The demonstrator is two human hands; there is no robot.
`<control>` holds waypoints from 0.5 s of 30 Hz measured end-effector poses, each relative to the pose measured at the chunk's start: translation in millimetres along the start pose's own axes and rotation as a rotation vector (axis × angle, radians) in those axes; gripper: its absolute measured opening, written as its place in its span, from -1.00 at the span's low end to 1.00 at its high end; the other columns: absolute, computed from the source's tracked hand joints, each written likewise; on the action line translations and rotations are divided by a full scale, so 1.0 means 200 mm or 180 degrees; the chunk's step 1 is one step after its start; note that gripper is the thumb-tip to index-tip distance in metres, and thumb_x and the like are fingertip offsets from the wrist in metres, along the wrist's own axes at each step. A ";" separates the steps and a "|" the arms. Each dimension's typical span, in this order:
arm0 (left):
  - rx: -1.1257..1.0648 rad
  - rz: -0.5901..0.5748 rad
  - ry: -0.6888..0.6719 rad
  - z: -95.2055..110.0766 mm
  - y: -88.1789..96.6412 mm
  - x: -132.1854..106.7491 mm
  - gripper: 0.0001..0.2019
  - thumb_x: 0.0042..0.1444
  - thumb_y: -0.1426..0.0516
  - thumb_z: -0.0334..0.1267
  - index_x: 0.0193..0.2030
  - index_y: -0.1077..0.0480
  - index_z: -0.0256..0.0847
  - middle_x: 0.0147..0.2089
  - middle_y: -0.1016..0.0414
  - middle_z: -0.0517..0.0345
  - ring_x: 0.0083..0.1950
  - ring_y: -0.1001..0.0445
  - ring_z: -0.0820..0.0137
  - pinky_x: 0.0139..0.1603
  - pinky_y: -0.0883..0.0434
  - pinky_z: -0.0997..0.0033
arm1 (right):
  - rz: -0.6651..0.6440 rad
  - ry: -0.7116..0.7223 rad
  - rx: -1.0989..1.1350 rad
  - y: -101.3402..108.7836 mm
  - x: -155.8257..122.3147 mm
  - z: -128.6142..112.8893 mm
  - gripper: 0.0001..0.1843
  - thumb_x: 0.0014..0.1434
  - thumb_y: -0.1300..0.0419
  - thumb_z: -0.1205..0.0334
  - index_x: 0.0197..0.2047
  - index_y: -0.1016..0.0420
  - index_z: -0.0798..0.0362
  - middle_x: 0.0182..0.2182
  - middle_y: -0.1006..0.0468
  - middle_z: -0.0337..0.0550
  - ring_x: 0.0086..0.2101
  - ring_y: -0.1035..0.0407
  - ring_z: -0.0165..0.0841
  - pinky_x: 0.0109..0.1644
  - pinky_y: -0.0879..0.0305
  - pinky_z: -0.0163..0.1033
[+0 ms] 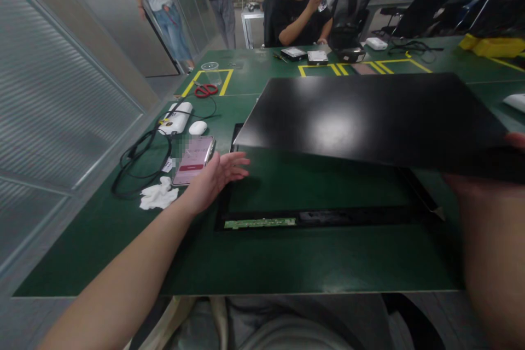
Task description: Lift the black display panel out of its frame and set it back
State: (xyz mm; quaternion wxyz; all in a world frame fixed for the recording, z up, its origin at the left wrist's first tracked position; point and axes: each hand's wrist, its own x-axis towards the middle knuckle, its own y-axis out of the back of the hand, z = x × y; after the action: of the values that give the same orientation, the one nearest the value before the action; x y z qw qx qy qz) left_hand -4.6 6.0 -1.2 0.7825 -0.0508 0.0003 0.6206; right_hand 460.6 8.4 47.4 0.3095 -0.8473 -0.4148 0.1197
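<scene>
Aloft, black panel (369,115) in right hand (518,140)

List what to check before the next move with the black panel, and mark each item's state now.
1. Right hand grip on the black panel: holds its right edge, ok.
2. Second support: left hand is open and off the panel, not ok.
3. Panel clear of the black frame: raised and tilted above it, ok.
4. Green circuit strip on the frame's near edge: uncovered, ok.
5. Phone clear of the frame: lies left of it, apart, ok.
6. Panel's underside: hidden, cannot tell.
</scene>
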 end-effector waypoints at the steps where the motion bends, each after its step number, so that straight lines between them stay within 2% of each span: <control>1: 0.0084 -0.0018 -0.0014 0.00 0.01 0.00 -0.41 0.29 -0.09 0.27 0.11 -0.54 -0.20 0.12 -0.60 -0.10 0.01 -0.58 0.13 0.13 -0.47 0.09 | -0.0126 0.0061 0.0122 -0.01 0.01 0.00 -0.86 0.05 -0.09 0.27 -0.39 -0.48 -0.03 -0.20 -0.63 -0.18 -0.13 -0.60 -0.16 -0.14 -0.60 0.06; 4: 0.0644 -0.0223 -0.0023 0.01 0.01 -0.02 -0.51 0.28 -0.21 0.14 0.15 -0.51 -0.19 0.16 -0.58 -0.10 0.05 -0.57 0.14 0.15 -0.47 0.09 | -0.0383 0.0205 0.0550 -0.02 0.05 0.02 -0.79 -0.11 -0.07 0.34 -0.36 -0.46 -0.02 -0.25 -0.59 -0.19 -0.19 -0.59 -0.20 -0.20 -0.59 -0.01; 7: 0.1352 -0.0551 -0.0077 0.03 0.00 -0.03 -0.60 0.29 -0.24 0.01 0.16 -0.50 -0.16 0.13 -0.58 -0.04 0.07 -0.56 0.16 0.14 -0.48 0.11 | -0.0129 0.0263 0.0611 -0.04 0.07 0.03 -0.70 -0.23 -0.04 0.39 -0.35 -0.40 -0.03 -0.31 -0.54 -0.24 -0.27 -0.57 -0.24 -0.25 -0.59 -0.03; 10: 0.1872 -0.0815 -0.0361 0.04 -0.01 -0.05 -0.67 0.34 -0.19 -0.05 0.13 -0.51 -0.16 0.10 -0.58 -0.02 0.04 -0.56 0.21 0.13 -0.49 0.15 | 0.0120 0.0304 0.0521 -0.05 0.07 0.03 -0.70 -0.25 -0.02 0.42 -0.37 -0.34 -0.03 -0.34 -0.48 -0.26 -0.29 -0.54 -0.28 -0.27 -0.59 -0.05; 15: 0.2354 -0.0928 -0.0743 0.04 -0.02 -0.05 -0.72 0.36 -0.15 -0.14 0.11 -0.51 -0.18 0.06 -0.57 -0.01 -0.02 -0.57 0.26 0.08 -0.51 0.21 | 0.0276 0.0336 0.0506 0.00 0.11 0.02 -0.76 -0.22 -0.02 0.44 -0.41 -0.23 -0.03 -0.36 -0.44 -0.23 -0.23 -0.53 -0.32 -0.30 -0.57 -0.20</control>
State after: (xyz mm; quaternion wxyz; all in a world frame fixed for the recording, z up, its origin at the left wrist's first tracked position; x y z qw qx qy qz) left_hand -2.7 -3.4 7.5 0.8224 0.3050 0.1274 0.4630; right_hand 471.9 27.6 46.0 0.3917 -0.8423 -0.3500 0.1206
